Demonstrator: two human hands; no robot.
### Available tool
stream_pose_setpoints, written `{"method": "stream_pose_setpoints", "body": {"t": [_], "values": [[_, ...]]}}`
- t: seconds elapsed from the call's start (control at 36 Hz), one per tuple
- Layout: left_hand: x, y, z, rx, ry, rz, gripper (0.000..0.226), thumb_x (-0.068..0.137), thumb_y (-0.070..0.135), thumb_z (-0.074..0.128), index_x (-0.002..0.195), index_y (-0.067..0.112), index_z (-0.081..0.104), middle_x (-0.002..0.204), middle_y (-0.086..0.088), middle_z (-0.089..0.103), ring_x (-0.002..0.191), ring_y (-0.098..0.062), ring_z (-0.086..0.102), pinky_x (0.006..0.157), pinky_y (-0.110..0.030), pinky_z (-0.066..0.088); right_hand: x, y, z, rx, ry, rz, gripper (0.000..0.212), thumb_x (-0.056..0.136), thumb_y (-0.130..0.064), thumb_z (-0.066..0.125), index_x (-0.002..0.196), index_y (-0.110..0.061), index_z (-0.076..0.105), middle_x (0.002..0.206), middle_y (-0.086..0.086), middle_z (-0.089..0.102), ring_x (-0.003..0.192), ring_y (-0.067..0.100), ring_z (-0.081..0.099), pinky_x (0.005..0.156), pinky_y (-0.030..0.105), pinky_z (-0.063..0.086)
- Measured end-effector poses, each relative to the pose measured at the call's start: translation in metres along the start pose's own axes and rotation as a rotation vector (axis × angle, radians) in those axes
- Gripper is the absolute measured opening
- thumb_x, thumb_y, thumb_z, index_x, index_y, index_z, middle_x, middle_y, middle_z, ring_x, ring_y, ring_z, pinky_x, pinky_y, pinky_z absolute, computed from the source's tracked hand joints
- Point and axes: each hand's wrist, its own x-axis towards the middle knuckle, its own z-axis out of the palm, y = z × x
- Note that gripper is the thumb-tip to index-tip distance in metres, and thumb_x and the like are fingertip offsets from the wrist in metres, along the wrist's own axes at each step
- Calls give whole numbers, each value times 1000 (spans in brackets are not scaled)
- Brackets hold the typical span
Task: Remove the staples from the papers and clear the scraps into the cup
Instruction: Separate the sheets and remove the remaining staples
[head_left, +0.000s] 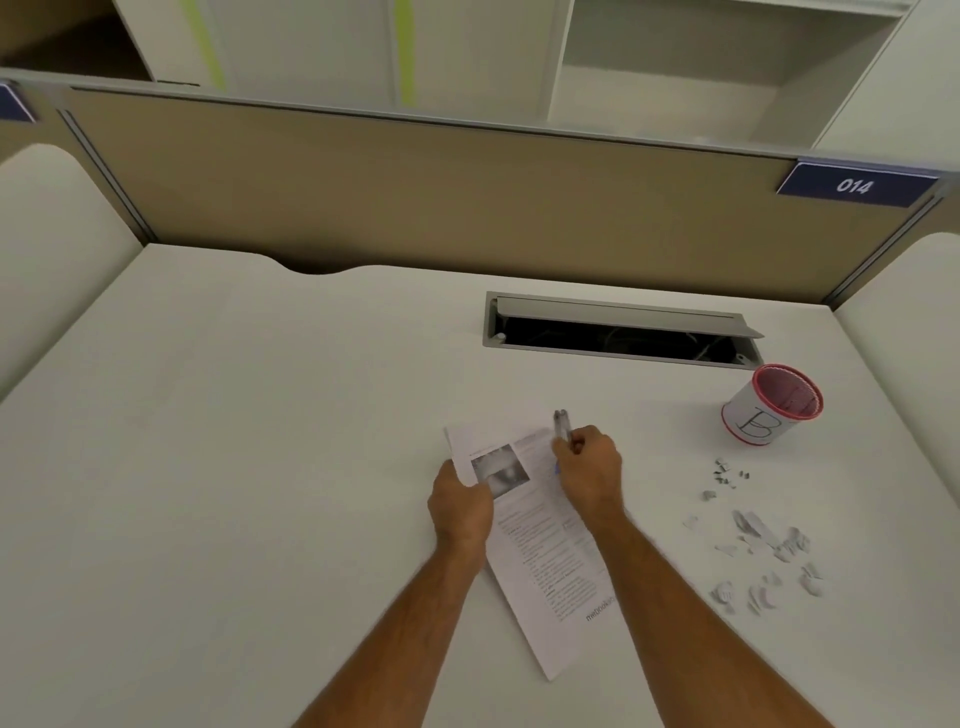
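papers: white printed sheets with a grey photo near the top (540, 545), flat on the white desk (260, 467), angled, top end far from the body, bottom corner toward the near edge; between the two forearms.
left hand (460, 501): closed on the left edge of the papers near the top, thumb over the sheet beside the photo; top left corner pokes out beyond the fingers.
right hand (589, 467): curled shut around a slim clear-and-silver tool, pen-like (562, 426), upper end sticking out past the knuckles; hand sits over the top right corner of the papers. Tool type unclear, tip hidden under the hand. A bit of blue shows below the fingers.
staple: not discernible, corner covered by the right hand.
scraps: scattered torn white paper bits (763, 551) on the desk, right of the right forearm, well apart from the papers; smaller cluster of grey specks (724, 475) farther back, nearer the cup.
cup: white cup with red rim and handwritten "B" (771, 405), upright, far right, behind the scraps, just in front of the open grey cable hatch (618, 330).
background: tan partition (415, 197) with blue "014" tag (854, 185).
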Motion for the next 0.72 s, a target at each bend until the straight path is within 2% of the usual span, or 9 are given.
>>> {"method": "stream_pose_setpoints", "body": {"t": [0.08,0.14,0.25,0.33,0.47,0.56,0.61,0.67,0.72], "values": [[2,18,1,-13,12,77,21,80,8,60,93,21,69,89,1,74,80,-20,70,69,-34,61,13,17,-21,-149,141,11,25,94,-25,61,107,-4,64,103,15,58,96,33,57,83,47,53],[5,29,3,-11,11,129,20,81,6,60,91,20,70,87,1,74,80,-22,71,66,-32,59,20,29,-36,-263,170,28,29,95,-25,59,112,-2,62,109,19,56,102,37,54,89,51,49],[11,46,4,47,17,239,14,85,15,62,96,24,66,91,3,73,82,-20,71,72,-40,62,30,51,-49,-490,140,-75,30,96,-22,57,113,3,59,111,22,57,103,40,52,86,49,45],[10,57,4,80,-2,311,15,89,18,62,100,28,63,94,4,72,83,-18,71,71,-43,63,33,59,-53,-559,141,-131,29,96,-21,58,112,3,58,111,22,57,103,39,52,84,48,45],[0,69,3,105,-16,384,18,92,14,60,104,28,60,95,4,70,83,-14,70,65,-33,62,38,68,-54,-572,137,-115,30,94,-24,60,110,1,58,112,21,57,103,38,51,83,47,44],[-5,73,0,90,-37,410,22,94,11,59,105,29,59,96,6,69,84,-12,70,62,-26,60,37,64,-56,-571,131,-69,39,95,-33,60,116,0,58,117,20,56,108,36,49,88,47,42],[-8,75,-2,67,-62,422,22,95,13,59,110,28,60,99,6,70,84,-13,70,59,-23,58,33,52,-60,-448,160,-57,42,98,-37,54,123,-3,58,123,18,55,115,35,47,94,48,39],[-10,79,-4,43,-73,441,21,96,15,59,113,28,59,100,6,69,84,-13,70,59,-20,57,25,32,-66,-109,161,-71,48,100,-47,47,130,-10,57,130,12,54,122,29,48,101,47,39],[-10,85,-7,21,-85,462,22,97,17,58,116,29,59,102,7,69,85,-12,70,59,-19,56,9,5,-76,278,47,-93,58,95,-64,44,131,-19,57,129,1,59,119,19,56,102,41,47]]}}
